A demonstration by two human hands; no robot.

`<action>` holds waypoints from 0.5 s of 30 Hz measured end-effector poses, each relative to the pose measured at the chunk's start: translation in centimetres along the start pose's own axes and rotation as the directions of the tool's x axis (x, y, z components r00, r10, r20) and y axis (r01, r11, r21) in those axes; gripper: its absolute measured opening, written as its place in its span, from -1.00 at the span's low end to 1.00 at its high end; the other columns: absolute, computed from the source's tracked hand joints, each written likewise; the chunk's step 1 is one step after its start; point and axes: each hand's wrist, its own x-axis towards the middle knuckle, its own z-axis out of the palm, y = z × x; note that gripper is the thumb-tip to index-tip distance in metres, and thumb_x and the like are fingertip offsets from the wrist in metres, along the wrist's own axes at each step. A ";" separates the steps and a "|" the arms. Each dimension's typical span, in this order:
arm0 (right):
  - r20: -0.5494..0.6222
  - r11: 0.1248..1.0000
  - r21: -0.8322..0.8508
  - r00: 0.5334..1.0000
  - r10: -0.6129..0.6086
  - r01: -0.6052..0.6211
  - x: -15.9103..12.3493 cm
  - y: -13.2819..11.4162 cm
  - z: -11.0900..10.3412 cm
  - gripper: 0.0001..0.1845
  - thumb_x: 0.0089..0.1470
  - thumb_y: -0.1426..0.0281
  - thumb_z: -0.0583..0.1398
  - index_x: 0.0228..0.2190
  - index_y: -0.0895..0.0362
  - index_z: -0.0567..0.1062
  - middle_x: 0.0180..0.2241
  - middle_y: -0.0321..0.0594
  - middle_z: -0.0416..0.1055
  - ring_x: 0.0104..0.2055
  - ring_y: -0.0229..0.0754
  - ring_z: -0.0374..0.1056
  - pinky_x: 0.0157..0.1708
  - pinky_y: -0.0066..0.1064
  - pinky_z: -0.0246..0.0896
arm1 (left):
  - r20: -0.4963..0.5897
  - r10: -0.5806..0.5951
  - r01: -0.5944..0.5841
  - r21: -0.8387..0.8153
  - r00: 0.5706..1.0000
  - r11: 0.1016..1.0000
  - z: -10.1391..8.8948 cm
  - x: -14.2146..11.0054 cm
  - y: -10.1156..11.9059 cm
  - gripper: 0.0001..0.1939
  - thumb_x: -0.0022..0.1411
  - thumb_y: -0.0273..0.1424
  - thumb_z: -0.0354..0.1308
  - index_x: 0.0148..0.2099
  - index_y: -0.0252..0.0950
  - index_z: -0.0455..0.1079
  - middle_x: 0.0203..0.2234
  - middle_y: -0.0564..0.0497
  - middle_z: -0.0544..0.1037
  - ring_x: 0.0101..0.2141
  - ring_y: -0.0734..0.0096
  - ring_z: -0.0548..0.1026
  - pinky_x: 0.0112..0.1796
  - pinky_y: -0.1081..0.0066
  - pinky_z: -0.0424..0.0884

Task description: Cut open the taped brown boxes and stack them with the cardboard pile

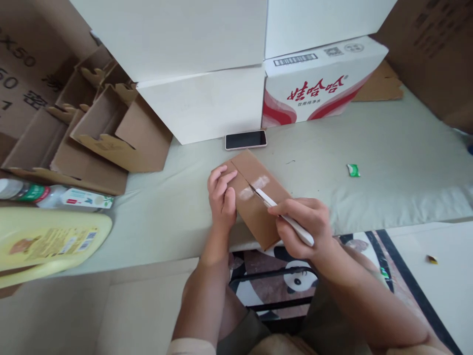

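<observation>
— Knees and a panda mat (295, 281) sit closest to us; past them, what are the hands doing?

— Left hand (221, 197) lies flat on the small box (254, 202), fingers spread and unclenched, pressing rather than gripping, I'd say to keep it from sliding. Right hand (306, 224) is closed round a white cutter (283, 217), its tip at the taped seam where the flaps meet.

— Where's the box?

— At the near edge of the table (388, 162), just in front of a phone (246, 140).

— Anything inside it?

— Can't tell; the flaps are shut. Folded cartons (96, 133) at the left stand open and look empty. White boxes (199, 69) behind are closed, like the red-printed one (318, 84). Bottles (51, 217) lie at the far left.
</observation>
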 end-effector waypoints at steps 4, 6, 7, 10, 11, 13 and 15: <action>-0.060 0.997 0.006 0.995 -0.078 0.078 -0.2 0.7 0.0 -0.80 0.02 0.57 0.12 -0.36 0.05 0.45 -0.63 -0.40 0.36 -0.68 -0.32 0.17 -0.61 -0.42 0.11 | -0.006 0.014 -0.014 0.005 1.000 1.000 0.1 0.1 0.1 -0.58 0.43 -0.30 -0.08 0.12 -0.24 0.54 0.20 -0.18 0.47 0.24 0.08 0.42 0.32 0.02 0.31; -0.078 0.994 0.022 0.991 -0.104 0.106 -0.4 1.0 -0.2 -0.79 0.02 0.58 0.12 -0.36 0.05 0.45 -0.62 -0.39 0.36 -0.67 -0.31 0.19 -0.59 -0.41 0.12 | -0.021 0.017 -0.017 0.016 1.000 1.000 0.1 0.1 0.1 -0.58 0.42 -0.32 -0.07 0.11 -0.24 0.55 0.18 -0.17 0.48 0.23 0.09 0.43 0.31 0.03 0.33; -0.084 0.993 0.038 0.991 -0.107 0.110 -0.5 1.1 -0.3 -0.79 0.01 0.58 0.12 -0.36 0.05 0.46 -0.63 -0.39 0.36 -0.67 -0.30 0.19 -0.59 -0.40 0.12 | -0.030 0.018 -0.017 0.017 0.999 1.000 0.1 0.1 0.2 -0.58 0.41 -0.32 -0.07 0.10 -0.24 0.55 0.18 -0.17 0.48 0.23 0.09 0.43 0.30 0.03 0.33; -0.108 0.989 0.074 0.987 -0.120 0.128 -0.6 1.1 -0.6 -0.77 -0.03 0.59 0.13 -0.37 0.05 0.48 -0.64 -0.38 0.32 -0.68 -0.28 0.18 -0.60 -0.37 0.08 | -0.046 0.004 -0.003 0.019 0.999 1.000 0.0 0.1 0.1 -0.57 0.41 -0.32 -0.08 0.09 -0.24 0.56 0.16 -0.17 0.50 0.22 0.09 0.44 0.30 0.03 0.33; -0.107 0.989 0.076 0.987 -0.122 0.130 -0.6 1.0 -0.7 -0.76 -0.04 0.60 0.12 -0.37 0.05 0.49 -0.65 -0.38 0.31 -0.68 -0.27 0.17 -0.60 -0.36 0.07 | -0.048 -0.001 0.001 0.017 0.999 1.000 0.0 0.1 0.0 -0.57 0.41 -0.31 -0.09 0.09 -0.23 0.56 0.16 -0.16 0.50 0.22 0.08 0.44 0.31 0.03 0.32; -0.094 0.988 0.074 0.987 -0.127 0.134 -0.6 0.7 -1.1 -0.74 -0.05 0.62 0.12 -0.37 0.06 0.50 -0.65 -0.38 0.29 -0.68 -0.27 0.15 -0.61 -0.35 0.05 | -0.058 -0.001 0.002 0.006 0.998 1.000 -0.1 0.1 -0.1 -0.56 0.42 -0.28 -0.09 0.09 -0.23 0.57 0.14 -0.16 0.51 0.21 0.08 0.45 0.31 0.03 0.32; -0.081 0.985 0.091 0.987 -0.141 0.148 -0.8 0.1 -1.8 -0.72 -0.04 0.63 0.11 -0.37 0.06 0.50 -0.64 -0.37 0.26 -0.68 -0.26 0.13 -0.61 -0.33 0.02 | -0.073 0.003 -0.004 -0.012 0.997 1.000 -0.1 0.0 -0.3 -0.56 0.44 -0.23 -0.08 0.09 -0.23 0.57 0.14 -0.17 0.51 0.21 0.07 0.45 0.30 0.04 0.33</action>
